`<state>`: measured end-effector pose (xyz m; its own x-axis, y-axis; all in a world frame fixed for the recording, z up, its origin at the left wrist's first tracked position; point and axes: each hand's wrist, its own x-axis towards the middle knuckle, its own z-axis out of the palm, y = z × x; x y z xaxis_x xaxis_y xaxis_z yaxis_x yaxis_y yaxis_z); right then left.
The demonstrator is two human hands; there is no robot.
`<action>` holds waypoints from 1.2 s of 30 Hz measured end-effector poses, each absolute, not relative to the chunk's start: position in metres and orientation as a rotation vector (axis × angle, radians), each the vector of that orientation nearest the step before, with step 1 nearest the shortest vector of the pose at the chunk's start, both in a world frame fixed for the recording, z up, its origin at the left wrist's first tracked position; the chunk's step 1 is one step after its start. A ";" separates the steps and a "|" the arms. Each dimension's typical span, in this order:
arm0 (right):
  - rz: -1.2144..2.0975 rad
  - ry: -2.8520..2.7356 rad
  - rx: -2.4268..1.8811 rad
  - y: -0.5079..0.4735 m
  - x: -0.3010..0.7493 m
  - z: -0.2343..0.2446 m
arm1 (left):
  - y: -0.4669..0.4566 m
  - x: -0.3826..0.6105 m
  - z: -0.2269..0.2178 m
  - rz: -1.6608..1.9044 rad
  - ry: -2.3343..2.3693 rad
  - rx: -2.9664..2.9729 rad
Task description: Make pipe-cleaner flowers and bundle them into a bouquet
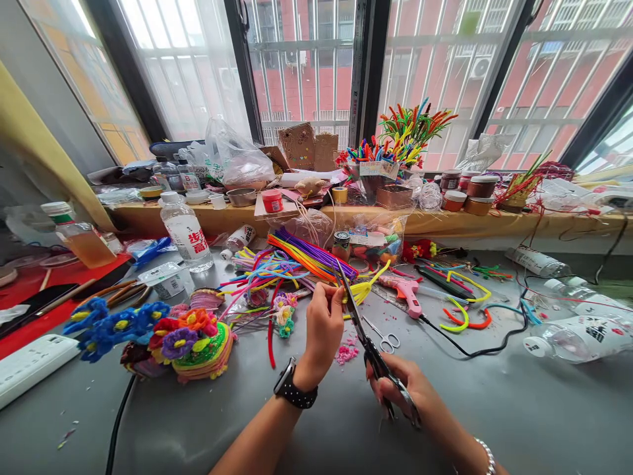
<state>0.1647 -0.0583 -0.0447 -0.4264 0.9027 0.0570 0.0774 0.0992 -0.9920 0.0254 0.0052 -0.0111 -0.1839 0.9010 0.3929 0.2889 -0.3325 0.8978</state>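
My left hand, with a black watch on its wrist, is closed in a pinch over the middle of the desk. Its fingertips grip yellow pipe cleaners, whose looped ends stick out to the right. In my right hand is a large pair of dark scissors, held by the handles. The blades point up and away, passing right beside my left fingertips and across the yellow pipe cleaners. Whether the blades touch them is unclear. Behind my left hand lies a bundle of purple, orange and yellow pipe cleaners.
A pink glue gun and small scissors lie beyond the blades. Pink scraps lie between my hands. Pipe-cleaner flowers stand left, near a water bottle. Several bottles lie right. Jars and a flower bunch crowd the sill.
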 end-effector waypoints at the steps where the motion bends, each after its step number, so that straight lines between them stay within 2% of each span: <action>1: 1.417 -1.619 -1.000 -0.059 0.164 -0.045 | 0.006 0.026 -0.011 1.547 1.388 1.567; 7: 1.440 -1.588 -1.121 -0.059 0.161 -0.052 | 0.011 0.025 -0.016 1.492 1.374 1.533; 12: 1.327 -1.616 -1.139 -0.057 0.165 -0.050 | 0.016 0.017 -0.014 1.540 1.263 1.477; 17: 1.238 -1.613 -1.203 -0.057 0.175 -0.038 | 0.026 -0.002 -0.004 1.442 1.180 1.461; 27: 1.030 -1.351 -1.476 -0.045 0.201 -0.028 | 0.034 -0.025 -0.008 0.627 1.262 1.648; 33: 0.775 -1.295 -1.519 -0.048 0.202 -0.026 | 0.036 -0.026 -0.017 0.371 1.295 1.863; 36: 0.708 -1.347 -1.540 -0.048 0.204 -0.026 | 0.035 -0.026 -0.015 0.371 1.337 1.824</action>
